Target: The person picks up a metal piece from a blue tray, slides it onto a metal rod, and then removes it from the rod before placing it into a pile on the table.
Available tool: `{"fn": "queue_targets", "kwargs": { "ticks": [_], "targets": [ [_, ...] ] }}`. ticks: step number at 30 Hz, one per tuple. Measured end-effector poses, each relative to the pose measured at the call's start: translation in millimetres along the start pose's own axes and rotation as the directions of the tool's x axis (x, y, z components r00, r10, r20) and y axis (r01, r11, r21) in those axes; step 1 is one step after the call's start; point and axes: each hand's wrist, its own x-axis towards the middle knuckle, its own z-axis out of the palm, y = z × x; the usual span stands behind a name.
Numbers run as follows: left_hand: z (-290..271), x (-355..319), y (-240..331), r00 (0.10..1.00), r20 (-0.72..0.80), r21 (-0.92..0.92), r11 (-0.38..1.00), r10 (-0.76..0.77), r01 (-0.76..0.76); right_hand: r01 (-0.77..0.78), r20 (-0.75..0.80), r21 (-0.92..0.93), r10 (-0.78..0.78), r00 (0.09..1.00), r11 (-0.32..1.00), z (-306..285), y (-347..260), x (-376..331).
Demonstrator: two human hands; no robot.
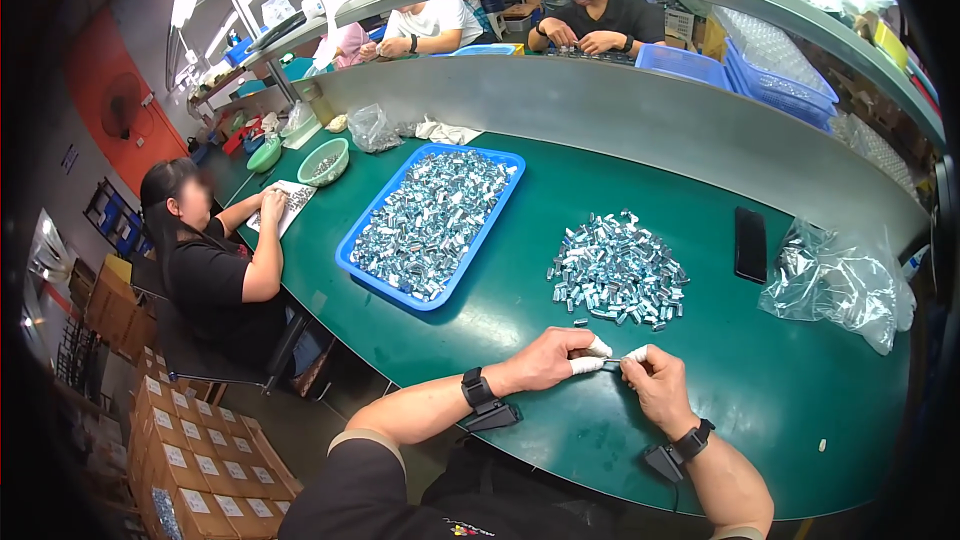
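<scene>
Near the front edge of the green table, my left hand [550, 358] and my right hand [660, 385] meet over a small dark metal piece [611, 365]. Left thumb and forefinger, in white finger covers, pinch one end of it. At the other end it sits between my right thumb and fingers, also partly wrapped in white. Just beyond my hands lies a loose pile of small shiny metal pieces [620, 270]. A blue tray [345, 255] farther left is heaped with similar silvery parts.
To the right lie a black phone [750, 245] and a clear plastic bag [840, 285]. A green bowl [325, 162] stands beyond the tray, near a seated co-worker [215, 240]. A grey partition [560, 110] closes off the table's far side. Stacked cartons [200, 450] fill the lower left.
</scene>
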Motion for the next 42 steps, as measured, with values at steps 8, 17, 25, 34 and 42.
{"fn": "queue_targets", "kwargs": {
  "ticks": [8,17,25,34,42],
  "targets": [
    [-1,0,1,0.999,0.004,-0.008,0.999,-0.037,0.037,0.043,-0.014,-0.071,-0.044,0.999,0.997,0,-4,5],
    [-147,11,12,0.920,-0.388,0.540,0.822,0.052,0.181,-0.028,-0.103,0.087,0.037,0.994,0.996,-6,-3,8],
    [-209,26,-19,0.878,-0.365,0.839,0.518,0.311,0.165,-0.020,-0.067,0.059,0.024,0.997,0.998,-1,-8,6],
    [-99,38,-31,0.966,-0.171,0.824,0.566,0.195,0.032,-0.014,-0.061,0.047,0.017,0.998,0.999,-2,-1,4],
    [-38,1,20,0.978,-0.176,0.255,0.955,-0.108,0.151,-0.007,-0.084,0.139,0.019,0.996,0.990,-4,-4,6]
  ]
}}
